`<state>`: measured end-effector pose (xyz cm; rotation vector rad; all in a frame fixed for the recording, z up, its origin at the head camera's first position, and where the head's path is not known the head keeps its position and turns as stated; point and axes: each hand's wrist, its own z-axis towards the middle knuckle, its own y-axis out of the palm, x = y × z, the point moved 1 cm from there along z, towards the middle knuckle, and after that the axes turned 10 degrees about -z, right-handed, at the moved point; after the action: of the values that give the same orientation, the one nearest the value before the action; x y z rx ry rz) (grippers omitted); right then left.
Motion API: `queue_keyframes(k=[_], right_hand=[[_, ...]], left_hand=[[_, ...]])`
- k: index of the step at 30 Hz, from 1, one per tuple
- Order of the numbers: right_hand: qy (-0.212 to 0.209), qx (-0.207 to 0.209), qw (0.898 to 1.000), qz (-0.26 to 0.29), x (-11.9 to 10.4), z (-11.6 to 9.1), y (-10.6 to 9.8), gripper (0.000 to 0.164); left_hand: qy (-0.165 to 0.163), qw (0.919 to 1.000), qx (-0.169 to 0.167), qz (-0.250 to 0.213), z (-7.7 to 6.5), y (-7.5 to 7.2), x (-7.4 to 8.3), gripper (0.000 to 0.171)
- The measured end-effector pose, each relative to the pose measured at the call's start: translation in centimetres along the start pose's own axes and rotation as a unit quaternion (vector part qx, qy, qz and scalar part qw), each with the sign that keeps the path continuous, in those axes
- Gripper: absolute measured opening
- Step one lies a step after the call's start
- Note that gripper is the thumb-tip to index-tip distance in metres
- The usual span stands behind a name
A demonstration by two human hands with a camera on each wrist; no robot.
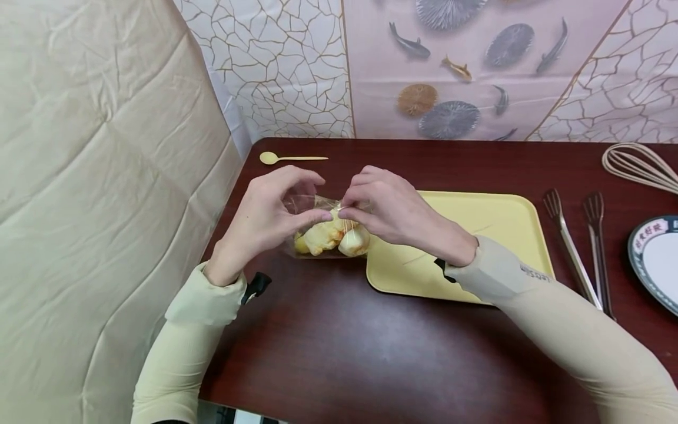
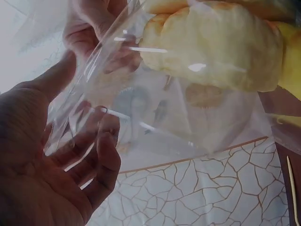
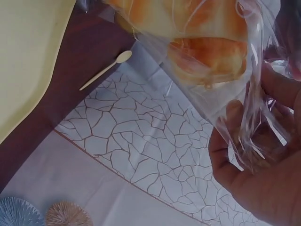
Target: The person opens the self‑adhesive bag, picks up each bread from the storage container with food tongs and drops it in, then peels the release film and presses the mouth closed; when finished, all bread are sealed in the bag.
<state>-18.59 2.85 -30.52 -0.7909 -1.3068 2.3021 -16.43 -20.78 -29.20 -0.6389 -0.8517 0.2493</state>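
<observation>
A clear plastic bag (image 1: pixel 325 254) with golden-topped bread buns (image 1: pixel 321 239) in it is between the hands, left of the yellow tray (image 1: pixel 498 235). My right hand (image 1: pixel 389 206) pinches the film at the bag's mouth; in the right wrist view the film (image 3: pixel 256 94) bunches up by the fingers. My left hand (image 1: pixel 270 206) curves about the other side of the mouth, thumb and fingers wide apart. In the left wrist view its fingertips (image 2: pixel 107 123) show against the film, and a large pale bun (image 2: pixel 211 47) fills the bag's upper part.
Behind the hands lies a small yellow spoon (image 1: pixel 269 158). To the right of the tray are two slotted metal utensils (image 1: pixel 569 247), a whisk (image 1: pixel 638 165) and a patterned-rim plate (image 1: pixel 643 238). A beige padded covering (image 1: pixel 106 206) borders the table's left side.
</observation>
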Motion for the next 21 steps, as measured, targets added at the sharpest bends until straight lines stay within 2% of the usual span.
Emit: queue_keyframes(k=[2,6,14,21], right_hand=[[0.004,0.004,1.0,0.002,0.1,0.0,0.1,0.007],[0.018,0.005,1.0,0.019,0.8,-0.3,0.2,0.008],[0.078,-0.056,0.993,0.067,3.3,-1.7,0.6,0.007],[0.089,-0.088,0.987,0.098,4.7,-2.4,1.0,0.006]], left_hand=[[0.013,0.9998,-0.01,0.007,0.0,0.1,0.0,0.027],[0.017,0.9996,-0.015,0.016,0.1,0.2,-0.2,0.009],[-0.009,0.9999,0.001,0.012,-0.2,-0.3,-0.9,0.007],[-0.028,0.9996,0.003,0.009,-0.5,-0.6,-1.1,0.007]])
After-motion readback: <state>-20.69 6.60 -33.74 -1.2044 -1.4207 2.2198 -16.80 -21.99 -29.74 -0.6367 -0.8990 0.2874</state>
